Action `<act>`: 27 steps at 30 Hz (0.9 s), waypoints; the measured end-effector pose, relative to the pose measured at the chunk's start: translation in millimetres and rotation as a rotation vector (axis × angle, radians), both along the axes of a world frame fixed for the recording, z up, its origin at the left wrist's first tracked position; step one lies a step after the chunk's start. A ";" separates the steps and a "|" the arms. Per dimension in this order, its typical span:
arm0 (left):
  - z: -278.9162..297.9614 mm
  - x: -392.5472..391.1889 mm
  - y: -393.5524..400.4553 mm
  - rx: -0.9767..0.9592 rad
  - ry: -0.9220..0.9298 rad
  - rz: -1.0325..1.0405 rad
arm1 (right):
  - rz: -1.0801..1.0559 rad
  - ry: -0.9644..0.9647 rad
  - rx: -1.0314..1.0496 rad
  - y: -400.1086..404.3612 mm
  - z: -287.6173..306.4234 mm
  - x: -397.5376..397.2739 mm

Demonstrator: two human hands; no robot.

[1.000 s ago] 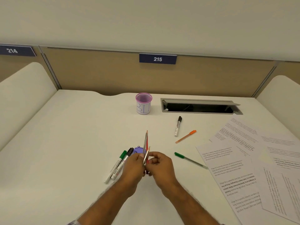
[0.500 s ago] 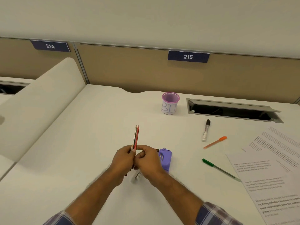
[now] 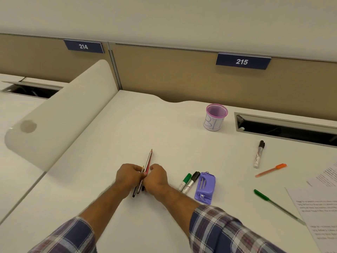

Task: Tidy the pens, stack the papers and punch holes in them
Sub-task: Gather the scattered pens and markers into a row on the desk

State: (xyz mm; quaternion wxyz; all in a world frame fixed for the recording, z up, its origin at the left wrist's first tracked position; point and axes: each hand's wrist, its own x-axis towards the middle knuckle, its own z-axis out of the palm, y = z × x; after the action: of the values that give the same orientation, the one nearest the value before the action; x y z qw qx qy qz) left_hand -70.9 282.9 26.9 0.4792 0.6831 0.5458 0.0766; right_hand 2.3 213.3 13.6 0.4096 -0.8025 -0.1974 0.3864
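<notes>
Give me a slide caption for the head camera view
Both hands, left and right, grip a bundle of pencils above the desk, pen cup empty.

The smooth white desk [image 3: 127, 128] carries a pink mesh pen cup [image 3: 215, 117], a purple hole punch [image 3: 205, 187] touching two capped markers [image 3: 187, 182], a black-capped marker [image 3: 259, 154], an orange pen [image 3: 271, 170], a green pen [image 3: 277, 205] and printed white paper sheets [image 3: 317, 210].

You're looking down at a smooth white bench [image 3: 127, 128], with a tan fabric partition [image 3: 182, 79] running behind it under a plain pale wall [image 3: 164, 15]. Navy number plates read 214 [image 3: 83, 46] and 215 [image 3: 241, 61]. A rounded white side divider [image 3: 69, 110] separates you from the neighbouring desk [image 3: 11, 110], and a grey cable hatch [image 3: 284, 127] lies open at the back.
</notes>
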 end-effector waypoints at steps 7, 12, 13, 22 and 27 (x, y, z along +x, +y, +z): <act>-9.5 3.9 16.2 0.128 0.008 0.013 | 0.017 -0.046 0.007 6.2 -3.3 0.3; -16.4 2.4 24.3 0.214 0.019 -0.073 | 0.029 -0.044 0.040 3.5 -8.1 0.0; -15.3 1.8 24.2 0.204 0.010 -0.099 | 0.025 -0.046 0.047 3.1 -8.3 0.1; -5.6 -35.2 24.2 0.188 0.070 -0.570 | 0.007 -0.011 0.044 0.7 -6.5 5.4; -11.9 -36.4 21.6 0.297 0.046 -0.617 | 0.008 -0.014 0.058 -0.1 -5.6 4.9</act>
State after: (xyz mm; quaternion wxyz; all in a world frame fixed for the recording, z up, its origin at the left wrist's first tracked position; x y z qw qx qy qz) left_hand -107.4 304.5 15.0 0.3628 0.8798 0.3071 -0.0085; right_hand 7.2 213.2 8.0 0.4300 -0.7922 -0.2146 0.3762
